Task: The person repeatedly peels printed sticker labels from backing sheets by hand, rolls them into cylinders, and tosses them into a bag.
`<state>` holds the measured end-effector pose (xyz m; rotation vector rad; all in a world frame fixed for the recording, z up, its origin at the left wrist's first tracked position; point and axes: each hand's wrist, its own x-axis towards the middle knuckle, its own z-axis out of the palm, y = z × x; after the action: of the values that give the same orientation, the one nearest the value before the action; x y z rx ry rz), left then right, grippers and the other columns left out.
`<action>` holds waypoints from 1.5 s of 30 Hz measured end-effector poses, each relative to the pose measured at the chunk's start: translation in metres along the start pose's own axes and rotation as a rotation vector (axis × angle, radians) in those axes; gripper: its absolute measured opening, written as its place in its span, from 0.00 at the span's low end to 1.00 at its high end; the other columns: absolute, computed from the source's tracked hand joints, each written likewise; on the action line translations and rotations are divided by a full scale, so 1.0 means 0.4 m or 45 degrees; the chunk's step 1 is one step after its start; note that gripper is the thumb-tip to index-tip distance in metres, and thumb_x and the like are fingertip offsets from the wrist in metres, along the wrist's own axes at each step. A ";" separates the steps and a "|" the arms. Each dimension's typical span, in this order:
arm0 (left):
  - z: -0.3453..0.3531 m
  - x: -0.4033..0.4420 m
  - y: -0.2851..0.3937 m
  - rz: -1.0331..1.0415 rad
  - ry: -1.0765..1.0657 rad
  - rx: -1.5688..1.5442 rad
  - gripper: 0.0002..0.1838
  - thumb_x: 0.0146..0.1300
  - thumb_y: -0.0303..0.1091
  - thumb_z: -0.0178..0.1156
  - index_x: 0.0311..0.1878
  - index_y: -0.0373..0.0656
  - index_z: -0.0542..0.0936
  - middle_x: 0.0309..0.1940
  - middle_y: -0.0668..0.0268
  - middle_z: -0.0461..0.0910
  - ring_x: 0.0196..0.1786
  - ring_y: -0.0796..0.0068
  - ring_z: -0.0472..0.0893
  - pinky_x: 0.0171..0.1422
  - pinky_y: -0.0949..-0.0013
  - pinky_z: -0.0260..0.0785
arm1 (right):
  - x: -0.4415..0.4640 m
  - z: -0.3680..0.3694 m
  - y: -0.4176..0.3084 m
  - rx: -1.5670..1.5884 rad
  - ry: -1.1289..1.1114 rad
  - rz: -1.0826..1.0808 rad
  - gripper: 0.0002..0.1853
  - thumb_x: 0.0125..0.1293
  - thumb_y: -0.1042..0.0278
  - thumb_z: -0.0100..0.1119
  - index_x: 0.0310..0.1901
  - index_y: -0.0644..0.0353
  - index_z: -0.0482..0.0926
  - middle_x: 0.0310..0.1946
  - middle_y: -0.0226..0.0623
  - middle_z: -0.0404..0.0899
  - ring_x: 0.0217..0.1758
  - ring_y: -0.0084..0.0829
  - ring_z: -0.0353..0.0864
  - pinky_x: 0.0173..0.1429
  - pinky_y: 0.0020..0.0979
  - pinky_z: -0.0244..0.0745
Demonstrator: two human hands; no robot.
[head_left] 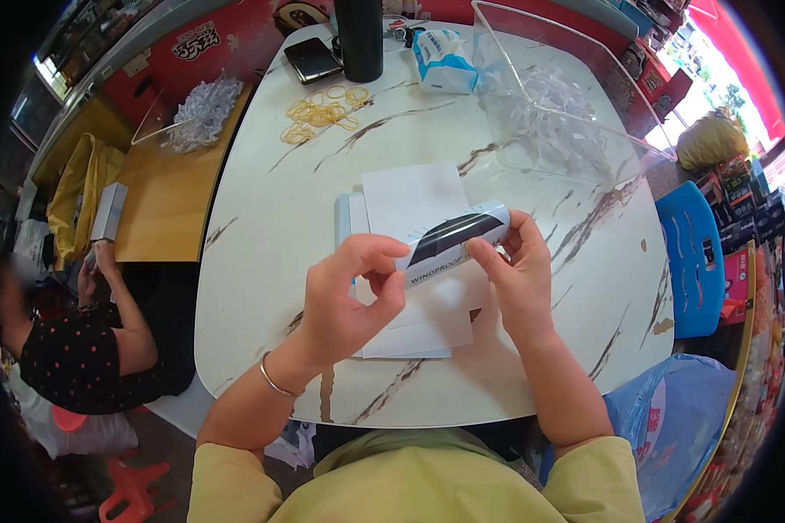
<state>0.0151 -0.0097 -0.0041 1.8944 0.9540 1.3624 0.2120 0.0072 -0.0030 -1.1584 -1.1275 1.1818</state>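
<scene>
A printed sheet (455, 237), curled into a tube with a dark picture and the word "WINDPROOF" on it, is held above the table. My right hand (519, 270) wraps round its right end, with the thumb on the front. At the left end, the curled thumb and index finger of my left hand (358, 288) pinch the edge. Beneath the tube lie white sheets (414, 187), partly hidden by it and my hands. The light-blue edge of another sheet (344, 218) shows at the left of the pile.
Yellow rubber bands (323, 113), a phone (314, 61), a black bottle (358, 39) and a blue-white packet (445, 61) sit at the back of the table. A clear bin (576, 139) holds whitish strips. A person (87, 349) sits at the left, holding a white box (109, 212).
</scene>
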 end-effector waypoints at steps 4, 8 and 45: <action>0.002 0.004 -0.006 -0.235 0.087 -0.110 0.21 0.50 0.15 0.61 0.47 0.38 0.68 0.26 0.70 0.75 0.31 0.85 0.73 0.36 0.82 0.66 | -0.010 0.002 -0.012 0.075 -0.044 0.013 0.14 0.57 0.76 0.62 0.42 0.66 0.69 0.35 0.33 0.77 0.39 0.19 0.76 0.42 0.21 0.73; 0.001 0.009 -0.005 -0.398 0.149 -0.244 0.22 0.53 0.18 0.62 0.50 0.38 0.65 0.30 0.66 0.77 0.33 0.83 0.74 0.38 0.81 0.66 | -0.018 0.005 -0.008 0.057 -0.091 -0.026 0.12 0.57 0.77 0.62 0.40 0.66 0.70 0.33 0.32 0.77 0.37 0.18 0.76 0.41 0.21 0.73; -0.023 0.020 -0.015 -0.212 0.181 -0.313 0.18 0.58 0.19 0.56 0.51 0.37 0.66 0.26 0.71 0.74 0.30 0.86 0.71 0.39 0.82 0.64 | 0.036 -0.222 -0.098 0.035 -0.352 -0.246 0.06 0.58 0.73 0.62 0.30 0.61 0.74 0.23 0.21 0.71 0.24 0.11 0.64 0.26 0.16 0.58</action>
<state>0.0070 0.0008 -0.0021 1.5194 0.9424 1.4556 0.3042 0.0156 0.0299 -0.8603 -1.3940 1.2264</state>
